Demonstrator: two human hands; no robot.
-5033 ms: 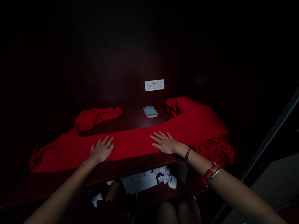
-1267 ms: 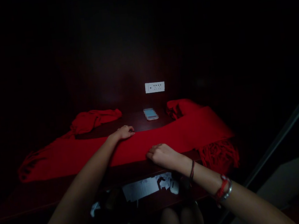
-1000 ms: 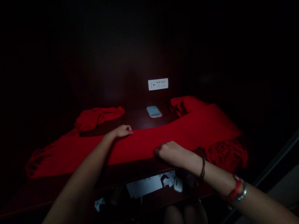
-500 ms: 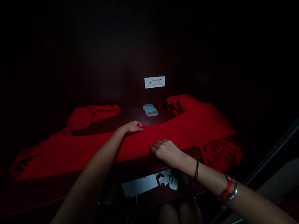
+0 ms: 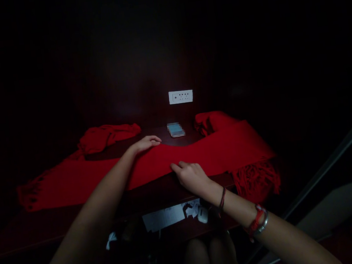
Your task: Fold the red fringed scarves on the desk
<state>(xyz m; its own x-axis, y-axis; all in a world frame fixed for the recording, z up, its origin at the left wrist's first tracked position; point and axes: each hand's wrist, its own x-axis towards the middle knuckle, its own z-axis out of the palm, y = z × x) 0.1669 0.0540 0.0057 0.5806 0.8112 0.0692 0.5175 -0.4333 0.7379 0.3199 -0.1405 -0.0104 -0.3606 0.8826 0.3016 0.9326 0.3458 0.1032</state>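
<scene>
A long red fringed scarf (image 5: 218,154) lies stretched across the dark desk (image 5: 152,200). At its far edge, my left hand (image 5: 147,144) has thumb and fingers closed on the cloth, which rises a little there. My right hand (image 5: 192,175) pinches the near edge with its fingertips, slightly right of the left hand. Between my hands the cloth is drawn into a narrower, bowed strip. Fringes (image 5: 256,180) hang in a tangle over the desk's front at the right, and more fringe spreads out at the left end.
Bunched red cloth (image 5: 108,134) lies at the back left. A blurred phone-like item (image 5: 175,130) rests behind the scarf, below a wall socket (image 5: 181,96). Under the desktop, an open compartment holds papers (image 5: 164,218) and a small white case (image 5: 203,214). The surroundings are very dark.
Both hands have shifted away from me and slightly left, carrying the scarf's middle along. The near edge now slants upward toward my right hand, and the far edge bulges at my left.
</scene>
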